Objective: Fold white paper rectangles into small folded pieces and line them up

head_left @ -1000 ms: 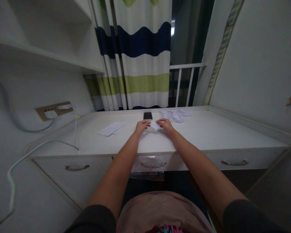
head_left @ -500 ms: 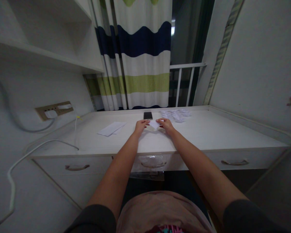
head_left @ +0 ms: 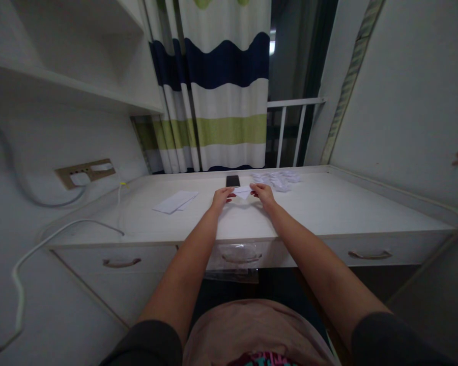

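Between my two hands, a little above the white desk (head_left: 343, 208), is a small folded sheet of white paper (head_left: 243, 192) with its point toward me. My left hand (head_left: 223, 196) pinches its left corner. On the opposite side, the fingers of my right hand (head_left: 262, 193) are closed on the right corner. Just behind the paper lies a dark phone-like slab (head_left: 232, 181). A heap of folded white paper pieces (head_left: 278, 180) sits behind my right hand. Left of my left hand rest flat white paper sheets (head_left: 175, 202).
A striped curtain (head_left: 229, 101) hangs behind the desk beside a white railing (head_left: 295, 103). A white cable (head_left: 72, 223) crosses the desk's left part, below a wall socket (head_left: 84, 174). Drawers with handles (head_left: 122, 263) line the front, and a clear plastic bag (head_left: 241, 251) hangs at the middle one.
The right hand has moved slightly right and up along the paper. The paper now shows a straight top edge and a downward point between the hands.
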The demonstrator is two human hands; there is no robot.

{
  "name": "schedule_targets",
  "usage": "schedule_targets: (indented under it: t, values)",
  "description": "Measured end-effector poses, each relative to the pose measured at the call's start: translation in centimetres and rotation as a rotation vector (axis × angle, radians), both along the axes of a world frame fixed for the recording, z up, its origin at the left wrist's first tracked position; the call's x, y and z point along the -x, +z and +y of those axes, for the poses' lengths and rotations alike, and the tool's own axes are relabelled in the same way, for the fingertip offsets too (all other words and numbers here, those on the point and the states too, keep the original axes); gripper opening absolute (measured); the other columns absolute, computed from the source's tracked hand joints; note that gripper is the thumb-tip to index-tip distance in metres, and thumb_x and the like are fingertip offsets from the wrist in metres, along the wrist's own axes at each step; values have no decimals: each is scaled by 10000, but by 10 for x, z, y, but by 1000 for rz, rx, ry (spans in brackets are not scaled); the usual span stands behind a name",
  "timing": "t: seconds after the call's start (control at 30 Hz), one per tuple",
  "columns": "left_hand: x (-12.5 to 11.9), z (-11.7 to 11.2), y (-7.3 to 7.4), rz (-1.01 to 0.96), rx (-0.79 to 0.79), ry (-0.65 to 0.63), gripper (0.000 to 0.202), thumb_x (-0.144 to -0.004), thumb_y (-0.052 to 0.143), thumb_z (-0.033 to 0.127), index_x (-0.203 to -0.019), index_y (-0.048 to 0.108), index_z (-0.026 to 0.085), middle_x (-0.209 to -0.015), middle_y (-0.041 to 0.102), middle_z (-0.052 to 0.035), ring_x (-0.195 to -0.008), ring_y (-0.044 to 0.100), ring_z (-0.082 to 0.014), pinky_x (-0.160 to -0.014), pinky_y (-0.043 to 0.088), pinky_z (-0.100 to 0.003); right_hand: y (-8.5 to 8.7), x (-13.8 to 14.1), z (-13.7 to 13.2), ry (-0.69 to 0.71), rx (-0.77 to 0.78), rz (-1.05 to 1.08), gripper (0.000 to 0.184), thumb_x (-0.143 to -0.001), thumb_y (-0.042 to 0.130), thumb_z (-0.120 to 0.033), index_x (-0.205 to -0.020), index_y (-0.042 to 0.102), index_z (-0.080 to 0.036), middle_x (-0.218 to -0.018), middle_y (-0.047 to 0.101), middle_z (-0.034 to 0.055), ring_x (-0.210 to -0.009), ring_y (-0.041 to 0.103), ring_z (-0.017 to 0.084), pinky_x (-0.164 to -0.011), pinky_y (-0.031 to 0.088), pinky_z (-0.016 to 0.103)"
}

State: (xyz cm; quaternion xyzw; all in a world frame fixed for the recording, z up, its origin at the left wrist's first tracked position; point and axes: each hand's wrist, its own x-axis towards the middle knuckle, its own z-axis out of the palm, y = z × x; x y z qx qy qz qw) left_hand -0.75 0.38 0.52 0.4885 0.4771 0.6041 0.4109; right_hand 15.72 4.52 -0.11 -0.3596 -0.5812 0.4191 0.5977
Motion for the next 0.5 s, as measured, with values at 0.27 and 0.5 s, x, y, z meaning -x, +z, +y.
schedule_targets:
  t: [0.27,0.5]
  values:
    - [0,-1,1,-19,4,-16,263,-664,659,371,-800,653,146,-815,681,-83,-818,646,-181,-641,432,-244,2,3,0,-51,41,27,455,-610,588,-631,-598,559,-177,-560,582,25,-543,558,132,-518,401,248]
    - [-1,0,0,-2,16,-5,305,-691,644,420,-805,648,137,-810,683,-92,-814,650,-184,-626,427,-238,0,0,3,-75,15,-18,482,-607,542,-666,-594,542,-185,-523,548,10,-518,528,123,-518,385,247]
